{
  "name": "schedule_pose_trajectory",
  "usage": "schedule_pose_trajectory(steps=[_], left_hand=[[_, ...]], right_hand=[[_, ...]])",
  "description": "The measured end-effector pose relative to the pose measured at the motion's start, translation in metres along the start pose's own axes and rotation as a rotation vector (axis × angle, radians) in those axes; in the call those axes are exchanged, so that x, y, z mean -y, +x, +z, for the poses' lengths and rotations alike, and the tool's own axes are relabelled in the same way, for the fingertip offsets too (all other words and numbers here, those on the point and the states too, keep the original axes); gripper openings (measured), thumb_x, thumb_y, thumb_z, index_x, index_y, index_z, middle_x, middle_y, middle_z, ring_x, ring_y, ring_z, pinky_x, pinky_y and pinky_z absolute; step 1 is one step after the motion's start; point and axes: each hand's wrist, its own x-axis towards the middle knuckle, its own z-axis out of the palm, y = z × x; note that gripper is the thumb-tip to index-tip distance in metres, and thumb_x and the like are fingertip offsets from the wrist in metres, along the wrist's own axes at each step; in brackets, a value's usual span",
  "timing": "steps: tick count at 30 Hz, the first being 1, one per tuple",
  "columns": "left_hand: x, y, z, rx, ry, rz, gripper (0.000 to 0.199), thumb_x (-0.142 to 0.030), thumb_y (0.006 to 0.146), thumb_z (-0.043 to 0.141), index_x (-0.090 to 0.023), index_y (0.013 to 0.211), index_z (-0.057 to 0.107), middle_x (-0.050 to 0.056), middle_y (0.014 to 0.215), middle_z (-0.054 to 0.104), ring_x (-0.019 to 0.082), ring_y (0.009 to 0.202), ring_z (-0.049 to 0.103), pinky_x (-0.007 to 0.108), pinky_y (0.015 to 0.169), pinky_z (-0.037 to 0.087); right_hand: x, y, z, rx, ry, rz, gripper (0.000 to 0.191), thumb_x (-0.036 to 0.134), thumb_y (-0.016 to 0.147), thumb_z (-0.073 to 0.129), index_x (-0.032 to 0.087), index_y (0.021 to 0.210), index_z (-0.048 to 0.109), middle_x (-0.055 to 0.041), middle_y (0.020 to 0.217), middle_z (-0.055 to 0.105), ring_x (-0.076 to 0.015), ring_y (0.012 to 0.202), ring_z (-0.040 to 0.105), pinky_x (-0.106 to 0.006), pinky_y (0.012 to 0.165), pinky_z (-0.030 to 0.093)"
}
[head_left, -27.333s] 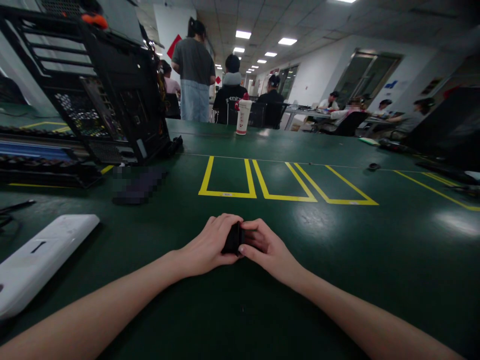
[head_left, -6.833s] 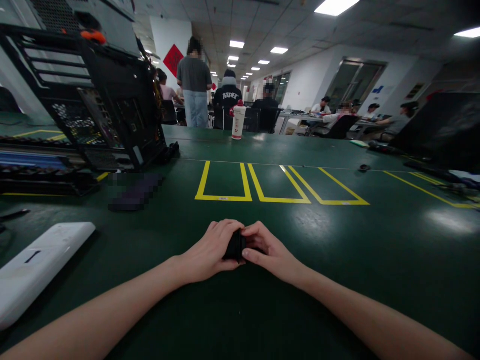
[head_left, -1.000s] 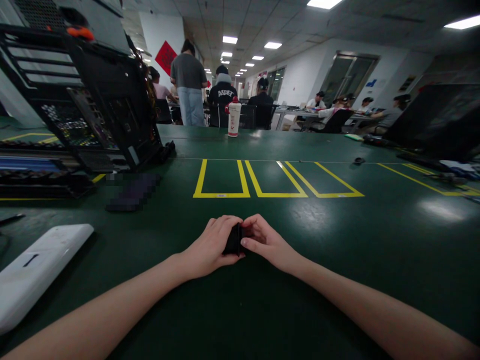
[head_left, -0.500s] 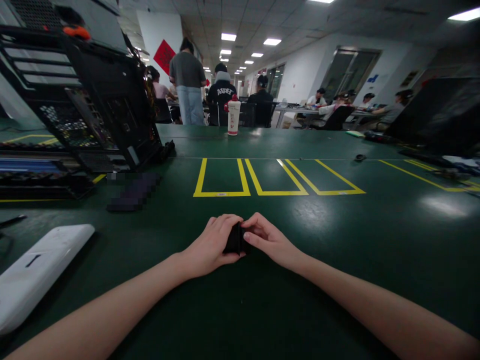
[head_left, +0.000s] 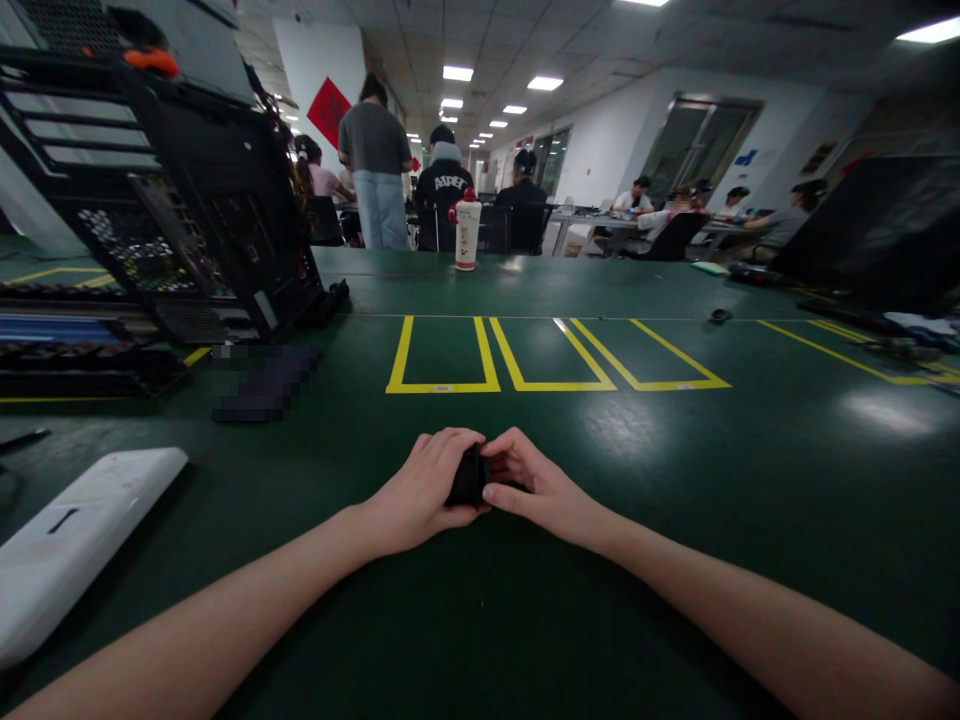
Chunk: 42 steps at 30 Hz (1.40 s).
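A small black box-like object [head_left: 466, 478] is between my two hands, low over the green table [head_left: 480, 620]. My left hand [head_left: 424, 490] is wrapped round its left side, with the fingers over the top and the thumb along the near edge. On the right side, my right hand [head_left: 536, 487] pinches the object's edge between its fingertips and thumb. The fingers cover much of the object, and its exact kind does not show.
Yellow tape outlines [head_left: 442, 388] mark the table ahead. An opened computer case [head_left: 225, 220] stands at the left, near a blurred dark flat object [head_left: 266, 385] and a white device [head_left: 90, 540]. A white cup [head_left: 466, 238] stands farther back. Several people sit or stand beyond.
My right thumb has moved slightly down and left along the black object's edge. My left hand stays in place round the object.
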Motion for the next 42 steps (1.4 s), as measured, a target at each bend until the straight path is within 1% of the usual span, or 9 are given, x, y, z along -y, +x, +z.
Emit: schedule_pose_trajectory(steps=[3,7,11,14,19,23,30,36,42], left_hand=[[-0.001,0.000,-0.002,0.001,-0.015,-0.004,0.057,-0.023,0.078,0.066,-0.023,0.123,0.031,0.008,0.117,0.048,0.026,0.103,0.050,0.041,0.085,0.042],[-0.002,0.000,-0.003,0.001,-0.022,-0.012,0.057,-0.023,0.077,0.066,-0.025,0.123,0.031,0.008,0.117,0.049,0.027,0.102,0.051,0.041,0.083,0.043],[-0.001,0.000,-0.002,0.011,-0.018,-0.015,0.057,-0.022,0.077,0.065,-0.025,0.122,0.030,0.008,0.118,0.048,0.027,0.103,0.050,0.043,0.084,0.042],[-0.001,0.001,-0.001,0.009,0.007,-0.012,0.059,-0.016,0.075,0.067,-0.023,0.121,0.031,0.009,0.118,0.047,0.028,0.104,0.048,0.042,0.085,0.041],[-0.003,0.001,-0.002,0.009,-0.006,-0.006,0.056,-0.021,0.078,0.066,-0.022,0.121,0.031,0.009,0.116,0.048,0.026,0.101,0.049,0.041,0.083,0.042],[-0.004,0.001,-0.004,0.011,-0.017,-0.010,0.055,-0.022,0.079,0.065,-0.023,0.122,0.031,0.009,0.116,0.048,0.025,0.101,0.049,0.040,0.083,0.042],[-0.002,0.001,-0.002,0.029,-0.008,-0.016,0.060,-0.015,0.076,0.065,-0.025,0.122,0.028,0.009,0.119,0.046,0.028,0.104,0.048,0.043,0.085,0.041],[-0.004,0.001,-0.004,0.014,-0.019,-0.007,0.055,-0.020,0.079,0.064,-0.024,0.121,0.030,0.009,0.116,0.048,0.027,0.102,0.049,0.042,0.084,0.041],[-0.004,0.001,-0.003,0.008,-0.002,-0.006,0.056,-0.019,0.077,0.066,-0.021,0.121,0.031,0.009,0.116,0.048,0.026,0.102,0.048,0.041,0.085,0.041]], right_hand=[[-0.004,0.003,0.000,-0.046,0.013,0.012,0.018,0.028,0.085,0.055,0.022,0.100,0.046,-0.0009,0.096,0.052,-0.0154,0.093,0.057,-0.033,0.081,0.048],[-0.003,0.004,0.001,-0.075,-0.016,0.047,0.025,0.024,0.084,0.057,0.021,0.105,0.044,-0.0033,0.105,0.053,-0.0171,0.103,0.054,-0.037,0.091,0.044],[0.002,0.002,0.000,-0.020,0.017,0.051,0.026,0.022,0.082,0.059,0.020,0.104,0.045,-0.0035,0.105,0.052,-0.0175,0.102,0.055,-0.038,0.091,0.045],[0.003,0.000,0.000,0.005,0.029,0.018,0.035,0.016,0.074,0.067,0.020,0.101,0.045,-0.0024,0.105,0.051,-0.0175,0.102,0.055,-0.039,0.093,0.044],[-0.001,0.001,0.001,-0.024,0.078,0.010,0.022,0.023,0.082,0.060,0.021,0.099,0.047,-0.0015,0.100,0.052,-0.0159,0.096,0.057,-0.035,0.084,0.048],[0.000,0.003,0.001,-0.060,0.035,0.049,0.030,0.021,0.081,0.061,0.021,0.105,0.044,-0.0035,0.106,0.052,-0.0168,0.102,0.055,-0.037,0.090,0.045],[0.006,-0.001,0.001,0.014,-0.074,0.003,0.039,0.017,0.075,0.067,0.023,0.105,0.043,-0.0022,0.107,0.049,-0.0178,0.104,0.053,-0.039,0.094,0.043],[-0.002,0.001,0.003,-0.028,-0.016,-0.014,0.023,0.022,0.084,0.056,0.023,0.103,0.044,-0.0014,0.102,0.051,-0.0155,0.096,0.056,-0.035,0.086,0.047],[0.002,0.002,0.002,-0.031,-0.006,0.042,0.032,0.018,0.080,0.061,0.020,0.106,0.043,-0.0054,0.109,0.053,-0.0176,0.104,0.055,-0.038,0.092,0.045]])
